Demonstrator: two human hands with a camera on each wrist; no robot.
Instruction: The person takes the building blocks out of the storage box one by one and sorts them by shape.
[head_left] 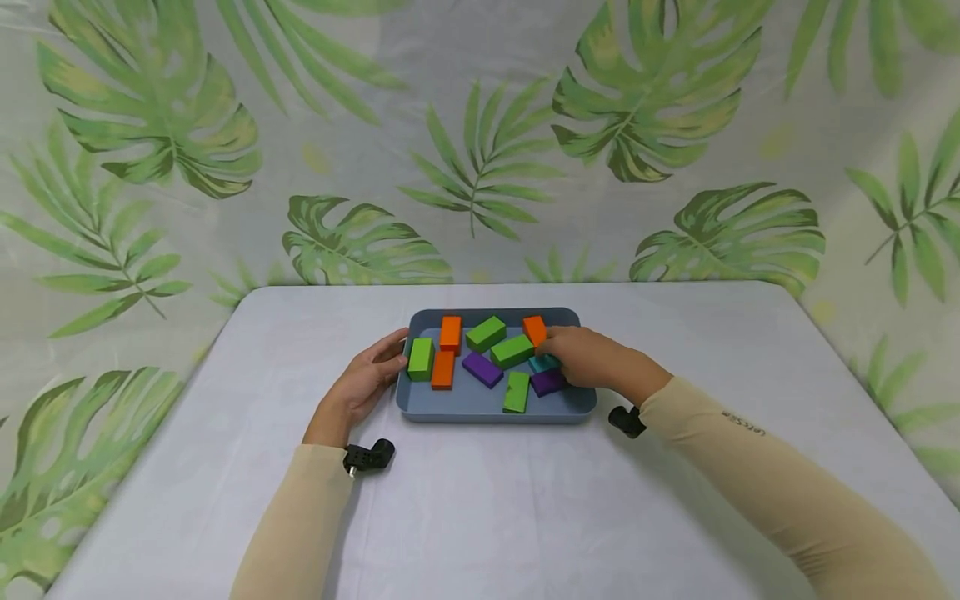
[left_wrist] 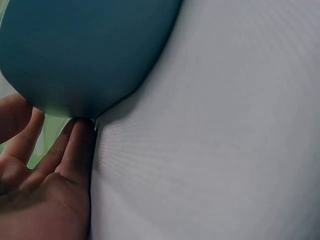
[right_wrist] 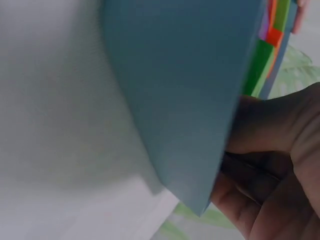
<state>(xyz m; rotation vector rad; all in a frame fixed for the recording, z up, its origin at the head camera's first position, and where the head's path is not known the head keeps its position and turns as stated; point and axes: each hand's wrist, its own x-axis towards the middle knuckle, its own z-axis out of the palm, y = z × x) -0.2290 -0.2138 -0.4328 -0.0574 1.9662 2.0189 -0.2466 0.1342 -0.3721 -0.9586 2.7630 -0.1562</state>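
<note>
A grey-blue tray [head_left: 465, 406] holds several coloured blocks. My left hand [head_left: 366, 379] is at its left end, fingers fairly straight against the outer wall. In the left wrist view, fingertips [left_wrist: 82, 130] meet the tray's underside edge. At the right end, my right hand [head_left: 592, 358] reaches over the rim into the tray. It lies over a teal block [head_left: 543, 363] and beside a purple block [head_left: 549, 382], with an orange block [head_left: 534, 328] at its fingertips. The tray wall [right_wrist: 180, 90] hides those fingertips in the right wrist view; I cannot tell whether they pinch a block.
Elsewhere in the tray lie green blocks [head_left: 422, 360], orange blocks [head_left: 451, 333] and another purple block [head_left: 482, 369]. One green block [head_left: 516, 392] is near the front wall. The tray stands on a white-covered table [head_left: 480, 500], with a leaf-patterned curtain [head_left: 480, 167] behind.
</note>
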